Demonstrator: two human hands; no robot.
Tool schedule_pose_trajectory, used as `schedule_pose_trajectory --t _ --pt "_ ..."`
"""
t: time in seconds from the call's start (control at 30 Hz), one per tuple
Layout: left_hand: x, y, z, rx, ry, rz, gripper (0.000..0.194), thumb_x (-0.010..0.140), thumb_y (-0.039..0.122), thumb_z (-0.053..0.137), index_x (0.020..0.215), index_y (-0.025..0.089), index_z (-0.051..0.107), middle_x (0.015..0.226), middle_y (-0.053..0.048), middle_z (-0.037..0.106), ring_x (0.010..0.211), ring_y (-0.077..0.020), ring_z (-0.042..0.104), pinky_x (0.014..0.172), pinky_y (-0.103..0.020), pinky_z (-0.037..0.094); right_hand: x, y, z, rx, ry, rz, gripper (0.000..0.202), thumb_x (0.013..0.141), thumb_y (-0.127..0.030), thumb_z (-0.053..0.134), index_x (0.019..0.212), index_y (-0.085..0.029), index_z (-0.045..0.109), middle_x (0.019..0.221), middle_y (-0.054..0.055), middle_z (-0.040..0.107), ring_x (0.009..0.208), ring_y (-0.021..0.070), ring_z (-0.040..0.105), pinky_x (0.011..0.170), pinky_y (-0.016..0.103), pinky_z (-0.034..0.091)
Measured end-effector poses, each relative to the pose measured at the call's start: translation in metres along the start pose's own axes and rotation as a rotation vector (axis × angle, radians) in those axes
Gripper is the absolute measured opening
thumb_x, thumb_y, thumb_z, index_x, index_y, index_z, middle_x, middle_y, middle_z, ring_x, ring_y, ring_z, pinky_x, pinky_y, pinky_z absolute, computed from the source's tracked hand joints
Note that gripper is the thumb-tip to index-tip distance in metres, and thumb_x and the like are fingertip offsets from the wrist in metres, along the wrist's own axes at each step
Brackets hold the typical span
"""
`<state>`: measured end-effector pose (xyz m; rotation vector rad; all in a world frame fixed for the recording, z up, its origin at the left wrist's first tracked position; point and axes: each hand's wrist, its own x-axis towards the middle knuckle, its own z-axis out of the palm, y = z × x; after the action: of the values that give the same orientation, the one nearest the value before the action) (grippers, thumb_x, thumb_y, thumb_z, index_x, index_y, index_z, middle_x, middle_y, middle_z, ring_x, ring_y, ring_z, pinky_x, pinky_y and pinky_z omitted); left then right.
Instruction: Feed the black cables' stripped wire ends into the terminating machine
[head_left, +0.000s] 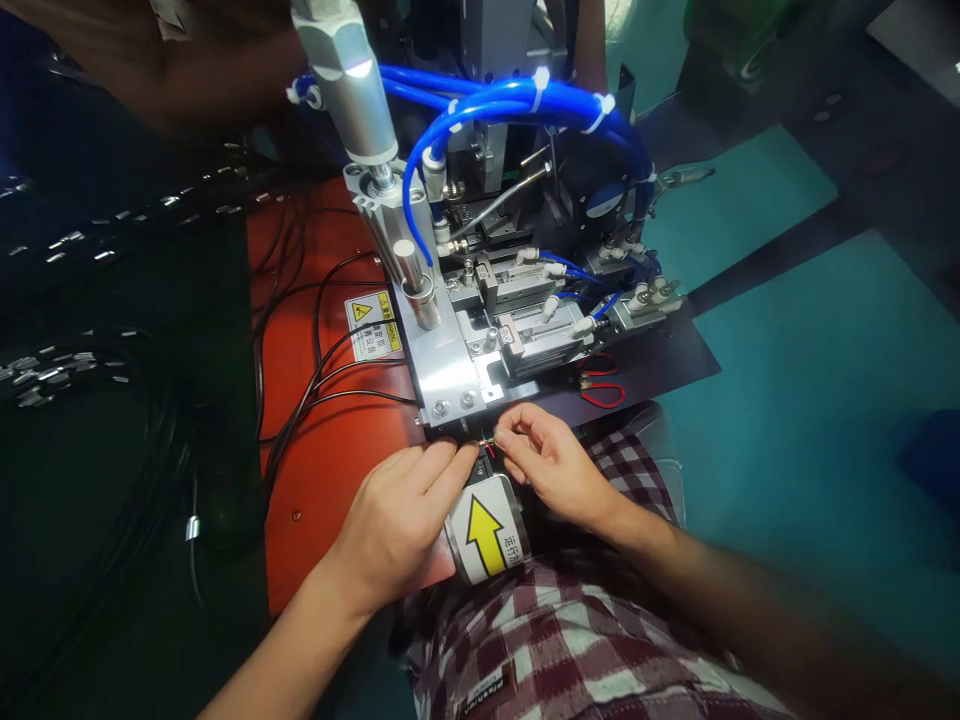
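Thin coloured wires (490,444), red and green among them, show between the fingertips of my two hands at the front of a metal machine (450,370). My right hand (555,465) pinches their right side between thumb and forefinger. My left hand (405,510) is closed at their left end, its fingers pressed together; the part inside its grip is hidden. Just below the fingertips lies a black block on the machine, and below it a white label with a yellow arrow (486,535).
Black cables (319,385) cross the red base plate (300,540) on the left. Blue air hoses (517,100) arch above the machine. Red-handled pliers or scissors (604,393) lie at its right. Bundled cables (75,370) fill the dark left side. Another person's arm (210,75) shows behind.
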<state>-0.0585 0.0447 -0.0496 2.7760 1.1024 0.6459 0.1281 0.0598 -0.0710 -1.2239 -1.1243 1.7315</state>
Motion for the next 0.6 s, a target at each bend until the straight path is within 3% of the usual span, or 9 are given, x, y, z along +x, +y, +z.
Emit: schedule_pose_trajectory --t 0.6 --pt "0.0 0.0 -0.001 0.001 -0.011 -0.01 0.032 0.087 0.011 0.042 0.114 0.002 0.056 0.086 -0.015 0.064 0.068 -0.0216 0.055 0.056 -0.033 0.047 0.001 0.012 0.002 0.022 0.022 -0.07 0.018 0.087 -0.034 0.055 0.082 -0.018 0.047 0.054 -0.009 0.041 0.046 0.0073 0.039 0.045 0.021 0.028"
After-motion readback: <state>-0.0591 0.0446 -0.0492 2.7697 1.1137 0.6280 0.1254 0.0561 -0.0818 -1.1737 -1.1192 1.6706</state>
